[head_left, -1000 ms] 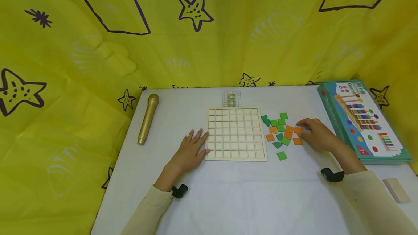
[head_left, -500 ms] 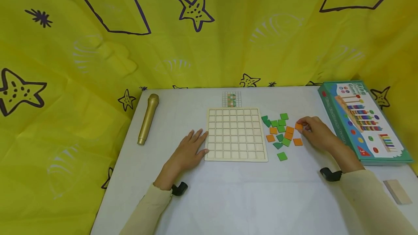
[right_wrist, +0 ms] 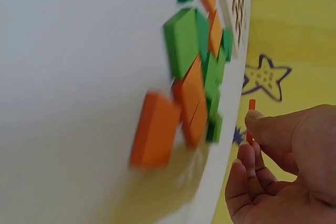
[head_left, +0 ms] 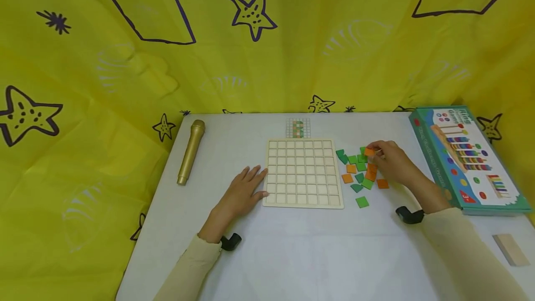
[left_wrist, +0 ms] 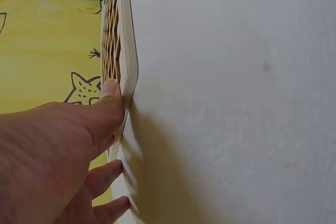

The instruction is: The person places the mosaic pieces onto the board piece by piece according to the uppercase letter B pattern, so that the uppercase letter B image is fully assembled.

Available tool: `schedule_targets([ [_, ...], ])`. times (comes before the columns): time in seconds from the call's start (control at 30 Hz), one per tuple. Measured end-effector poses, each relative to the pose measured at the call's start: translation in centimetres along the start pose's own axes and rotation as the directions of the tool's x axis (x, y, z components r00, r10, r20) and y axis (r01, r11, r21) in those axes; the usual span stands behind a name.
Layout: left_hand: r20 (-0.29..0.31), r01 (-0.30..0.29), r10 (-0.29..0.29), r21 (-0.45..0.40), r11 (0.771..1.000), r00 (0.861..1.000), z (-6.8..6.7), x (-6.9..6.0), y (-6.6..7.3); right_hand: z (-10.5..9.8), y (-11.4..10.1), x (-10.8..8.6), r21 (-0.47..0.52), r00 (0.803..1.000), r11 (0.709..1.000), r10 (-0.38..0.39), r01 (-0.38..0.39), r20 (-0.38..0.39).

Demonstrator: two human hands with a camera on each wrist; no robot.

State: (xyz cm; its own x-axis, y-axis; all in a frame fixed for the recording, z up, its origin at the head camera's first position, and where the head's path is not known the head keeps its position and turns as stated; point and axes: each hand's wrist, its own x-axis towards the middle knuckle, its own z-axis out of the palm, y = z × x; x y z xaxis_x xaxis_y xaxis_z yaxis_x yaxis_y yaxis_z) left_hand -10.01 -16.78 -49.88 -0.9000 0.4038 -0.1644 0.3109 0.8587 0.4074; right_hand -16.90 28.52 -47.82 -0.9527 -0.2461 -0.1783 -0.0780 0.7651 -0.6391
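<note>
One orange tile is now shifted leftward, pinched by the right hand (probably light, stiff, best gripped edgewise); left hand is spread against the board.

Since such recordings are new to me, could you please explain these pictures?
No machine: a person works bare-handed, filmed from the head in the wide view and from each wrist in the other two. On the white table lie a square wooden gridded board, a printed grid card, flat green and orange tiles, a gold microphone, a green printed box and a wooden block. The left hand touches the board's edge; the right hand has a square orange tile in its grip.
</note>
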Motion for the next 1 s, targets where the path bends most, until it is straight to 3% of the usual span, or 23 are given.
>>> schedule_targets([
  [0.23, 0.007, 0.009, -0.009, 0.015, 1.0, 1.0, -0.1, 0.1, 0.0, 2.4, -4.1, 2.7, 0.004, 0.999, 1.0, -0.002, 0.002, 0.049],
  [0.5, 0.029, 0.027, -0.028, 0.036, 0.999, 0.999, 0.1, 0.2, -0.1, 6.1, -8.5, 5.6, -0.005, 0.989, 0.993, -0.12, 0.121, 0.081],
  [0.77, 0.028, 0.029, -0.03, 0.045, 0.999, 0.999, 0.3, 0.2, 0.2, 9.4, -10.8, 7.4, -0.041, 0.977, 0.98, -0.193, 0.197, 0.094],
  [1.0, 0.02, 0.03, -0.031, 0.057, 0.998, 0.999, 0.3, 0.0, 0.2, 10.6, -12.0, 8.2, -0.054, 0.972, 0.973, -0.222, 0.227, 0.079],
])
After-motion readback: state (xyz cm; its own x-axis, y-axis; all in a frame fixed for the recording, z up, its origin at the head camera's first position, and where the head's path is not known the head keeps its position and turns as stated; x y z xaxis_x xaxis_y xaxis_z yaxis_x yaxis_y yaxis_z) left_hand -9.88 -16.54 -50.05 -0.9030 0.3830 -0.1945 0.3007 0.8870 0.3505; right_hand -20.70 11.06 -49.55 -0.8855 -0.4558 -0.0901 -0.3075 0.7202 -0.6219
